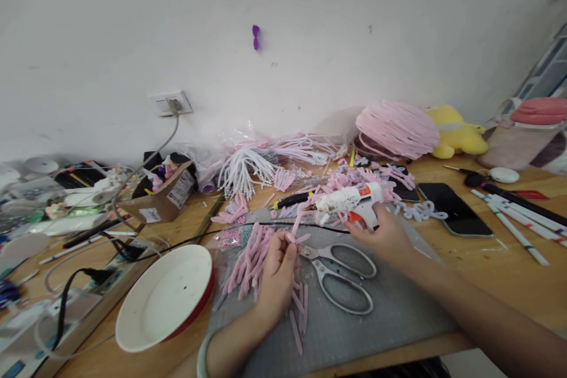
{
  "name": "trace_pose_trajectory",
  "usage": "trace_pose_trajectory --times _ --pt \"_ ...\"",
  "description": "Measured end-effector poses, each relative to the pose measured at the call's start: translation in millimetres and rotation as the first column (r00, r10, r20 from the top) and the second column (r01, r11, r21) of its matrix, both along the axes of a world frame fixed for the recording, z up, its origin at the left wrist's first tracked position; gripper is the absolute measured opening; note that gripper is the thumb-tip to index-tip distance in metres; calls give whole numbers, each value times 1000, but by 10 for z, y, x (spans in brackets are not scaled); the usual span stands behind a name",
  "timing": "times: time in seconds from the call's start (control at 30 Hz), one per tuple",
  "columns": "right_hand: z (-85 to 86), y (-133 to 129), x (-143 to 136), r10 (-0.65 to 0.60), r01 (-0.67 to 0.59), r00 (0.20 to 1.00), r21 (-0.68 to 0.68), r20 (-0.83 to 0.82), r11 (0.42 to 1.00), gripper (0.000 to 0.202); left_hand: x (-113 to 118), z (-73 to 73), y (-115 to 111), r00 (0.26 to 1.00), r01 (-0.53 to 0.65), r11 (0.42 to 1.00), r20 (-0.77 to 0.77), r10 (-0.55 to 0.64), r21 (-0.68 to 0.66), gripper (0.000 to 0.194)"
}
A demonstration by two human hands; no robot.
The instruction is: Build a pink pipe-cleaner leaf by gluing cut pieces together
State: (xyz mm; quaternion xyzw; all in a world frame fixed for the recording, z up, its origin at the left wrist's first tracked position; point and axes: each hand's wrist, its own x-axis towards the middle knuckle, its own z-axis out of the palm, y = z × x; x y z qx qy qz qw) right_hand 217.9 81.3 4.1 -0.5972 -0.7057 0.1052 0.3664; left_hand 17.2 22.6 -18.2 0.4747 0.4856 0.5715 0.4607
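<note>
Over the grey mat (390,301), the right hand (386,237) grips the glue gun (348,198), its long axis pointing left, tip near the pink stem (296,225) pinched by the left hand (279,269)

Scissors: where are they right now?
In the head view, the scissors lie on the grey mat, just right of the left hand and below the glue gun, handles toward the right.
</note>
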Motion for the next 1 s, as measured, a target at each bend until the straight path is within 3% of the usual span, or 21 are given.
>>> trace_pose_trajectory --times 0.27,1.0 --pt "-65 -4 25 76 -84 989 59 128 995 25 -4 10 0 999 -23 1000 -25 23 2 23" --pt "-142 24 59 113 -132 973 82 199 988 22 4 7 0 997 -68 998 -49 68 1 23"
